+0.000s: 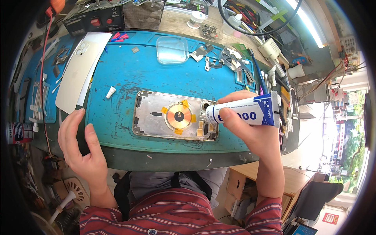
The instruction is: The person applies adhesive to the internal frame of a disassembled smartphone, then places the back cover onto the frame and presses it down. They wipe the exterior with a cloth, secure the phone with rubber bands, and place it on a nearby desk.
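Observation:
My right hand (242,129) grips a white and blue squeeze tube (258,105), its nozzle pointed at the camera opening on the right end of an opened phone housing (154,125). The metal housing lies flat on the blue mat and carries a round copper coil (172,118) fixed with yellow tape. My left hand (80,149) is open at the mat's front left edge, left of the housing, fingers loosely curved and holding nothing. A small white cap (111,92) lies on the mat above and left of the housing.
A white phone back panel (76,74) lies at the left. A clear plastic box (172,50), small metal parts (203,53) and a dish of pieces (231,58) sit along the mat's back. A black equipment box (90,19) stands behind, and a dark cable (258,33) arches overhead at right.

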